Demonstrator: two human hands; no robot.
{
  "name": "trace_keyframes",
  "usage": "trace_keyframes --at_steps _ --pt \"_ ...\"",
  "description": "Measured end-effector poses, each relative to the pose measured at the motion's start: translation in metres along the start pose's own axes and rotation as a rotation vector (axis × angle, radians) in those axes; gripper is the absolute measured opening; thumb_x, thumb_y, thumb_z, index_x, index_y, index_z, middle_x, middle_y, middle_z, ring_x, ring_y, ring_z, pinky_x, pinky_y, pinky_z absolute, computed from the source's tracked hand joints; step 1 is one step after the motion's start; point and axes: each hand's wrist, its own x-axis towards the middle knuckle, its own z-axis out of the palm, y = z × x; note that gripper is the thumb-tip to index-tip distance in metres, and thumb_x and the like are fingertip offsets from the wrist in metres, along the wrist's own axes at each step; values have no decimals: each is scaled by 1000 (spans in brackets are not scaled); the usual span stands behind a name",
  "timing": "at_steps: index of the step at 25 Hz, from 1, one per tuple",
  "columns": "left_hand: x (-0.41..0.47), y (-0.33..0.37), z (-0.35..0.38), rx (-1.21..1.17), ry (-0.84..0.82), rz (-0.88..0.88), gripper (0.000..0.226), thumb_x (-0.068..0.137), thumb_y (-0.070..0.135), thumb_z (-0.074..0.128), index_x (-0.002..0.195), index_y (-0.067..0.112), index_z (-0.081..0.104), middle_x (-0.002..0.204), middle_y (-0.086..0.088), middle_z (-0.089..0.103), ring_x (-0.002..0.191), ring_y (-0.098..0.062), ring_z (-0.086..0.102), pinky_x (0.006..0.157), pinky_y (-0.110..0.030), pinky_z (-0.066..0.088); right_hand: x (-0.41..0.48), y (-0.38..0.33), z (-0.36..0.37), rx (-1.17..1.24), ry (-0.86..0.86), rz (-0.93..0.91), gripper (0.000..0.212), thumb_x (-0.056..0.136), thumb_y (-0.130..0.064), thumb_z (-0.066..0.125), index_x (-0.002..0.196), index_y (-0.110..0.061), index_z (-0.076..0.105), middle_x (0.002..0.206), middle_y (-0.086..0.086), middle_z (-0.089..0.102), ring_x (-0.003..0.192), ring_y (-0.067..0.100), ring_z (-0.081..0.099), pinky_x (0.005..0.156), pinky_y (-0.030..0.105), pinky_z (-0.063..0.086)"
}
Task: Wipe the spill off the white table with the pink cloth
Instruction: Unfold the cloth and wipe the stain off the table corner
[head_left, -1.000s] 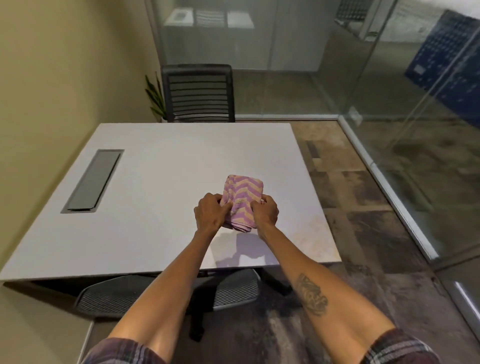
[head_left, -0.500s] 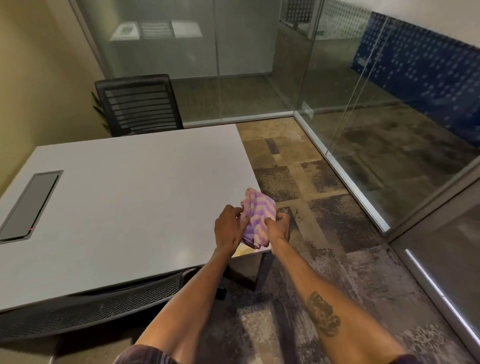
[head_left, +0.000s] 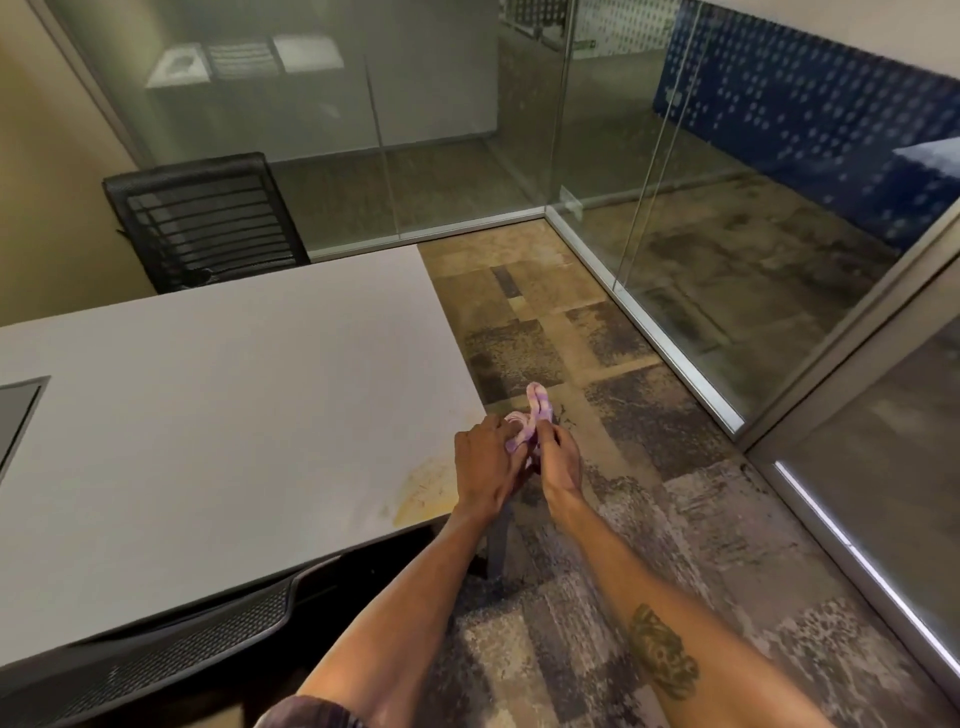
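At the near right corner of the smooth, flat white table (head_left: 218, 415), your two hands meet around one pink-and-purple striped cloth (head_left: 530, 423), soft and bunched into a narrow twist. Your left hand (head_left: 485, 462) curls its fingers over the cloth's lower part, and your right hand (head_left: 558, 460) pinches it from the other side, so both sets of fingers are clamped on the fabric. You hold the cloth just off the table's corner, above the mottled brown and grey carpet tiles (head_left: 649, 467), not touching the tabletop. Its long axis runs roughly away from you, one rounded end poking up and forward past your knuckles. Just left of your left hand lies one yellowish-brown spill stain (head_left: 423, 491), a thin, streaky film on the matte surface near the table's front edge. One grey rectangular cable hatch (head_left: 18, 415) is set into the tabletop at far left. You can count two black mesh office chairs: one slatted back (head_left: 205, 221) behind the table and one (head_left: 171, 654) tucked under its near edge. Clear glass partition walls (head_left: 597, 130) in metal frames close the room.
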Motion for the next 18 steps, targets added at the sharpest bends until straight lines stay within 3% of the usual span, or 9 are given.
trace_keyframes --at_steps 2,5,8,10,14,16,18 --pt "3 7 12 46 -36 23 33 101 41 50 127 31 69 119 0 64 104 -23 63 90 -38 43 8 0 -7 103 -66 50 24 100 -41 55 104 -27 74 103 7 75 96 24 72 87 44 60" --pt "5 12 32 56 -134 72 35 99 25 51 130 28 66 133 0 58 118 -25 55 101 -42 40 22 3 -10 99 -64 80 35 93 -31 66 125 -17 67 109 10 74 100 27 72 90 45 60" --pt "8 5 44 29 -228 165 36 97 36 49 126 28 68 135 2 58 126 -24 48 104 -49 34 38 1 -11 -23 58 49 33 89 -18 67 121 -13 68 105 11 73 97 29 70 77 33 57" --pt "14 -3 44 -30 -227 207 41 94 48 42 119 31 70 128 6 64 120 -21 51 101 -47 30 47 -3 -11 -131 110 16 29 90 -17 65 118 -9 68 103 12 72 94 28 67 74 31 51" --pt "37 -26 35 -224 -58 15 26 97 40 48 109 27 67 113 6 65 106 -19 56 96 -41 36 59 -8 -8 -263 87 -84 20 93 -23 64 108 -10 70 94 5 69 86 23 63 66 29 42" --pt "50 -38 31 -231 -117 -48 31 95 45 54 117 25 62 121 4 63 112 -21 57 97 -39 40 62 -9 -5 -337 16 -158 13 94 -23 63 100 -13 68 90 5 68 83 23 61 64 30 42" --pt "58 -47 27 -225 -262 -54 50 89 55 61 129 24 57 130 1 60 116 -21 57 97 -38 45 64 -11 -2 -369 -51 -218 13 96 -25 62 100 -14 68 92 6 69 85 24 62 68 33 46"
